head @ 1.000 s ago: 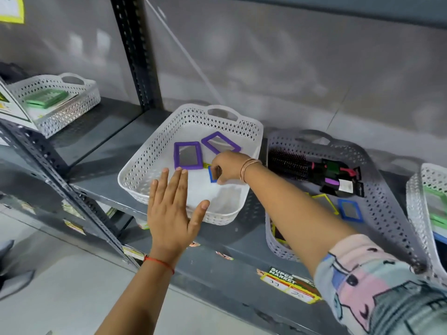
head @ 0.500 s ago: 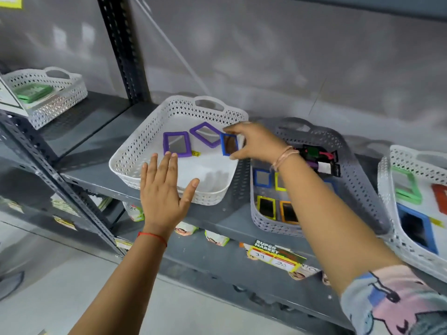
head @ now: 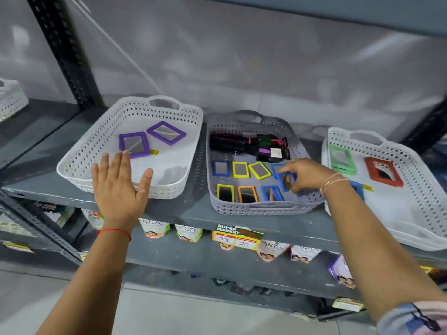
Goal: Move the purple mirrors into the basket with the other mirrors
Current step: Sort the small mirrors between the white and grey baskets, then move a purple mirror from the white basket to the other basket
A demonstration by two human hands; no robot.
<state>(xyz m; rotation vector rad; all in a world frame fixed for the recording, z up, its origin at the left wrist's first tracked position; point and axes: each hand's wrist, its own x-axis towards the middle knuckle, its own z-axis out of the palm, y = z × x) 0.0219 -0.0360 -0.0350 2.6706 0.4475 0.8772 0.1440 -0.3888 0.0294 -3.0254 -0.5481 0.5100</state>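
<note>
Right hand (head: 306, 174): fingers curled, pinching a small blue mirror (head: 287, 181) by its frame, held just above the right part of the grey basket (head: 254, 209). Left hand (head: 118, 187): spread flat, fingers wide, holding nothing; it hovers at the near rim of the white basket (head: 79, 165), and contact with the rim cannot be told. Risks, as judged: the blue mirror may slip from the light pinch and land on the mirrors below, chipping glass; the open hand could nudge the white basket along the shelf (head: 193, 213); a purple mirror taken by one corner may tip and drop between the baskets. Task items: two purple mirrors, one square-on (head: 133, 145) and one turned cornerwise (head: 166, 132), lying flat and just apart in the back of the white basket, neither yet moved. Grey basket contents: blue, yellow and orange mirrors (head: 246, 194) in two loose rows, with a dark hairbrush (head: 228, 142) and packaged items behind them. Further right: another white basket (head: 411, 235) holding a green mirror (head: 342, 159) and a red mirror (head: 383, 171). Below the shelf: a price tag (head: 235, 236) and hanging sachets.
</note>
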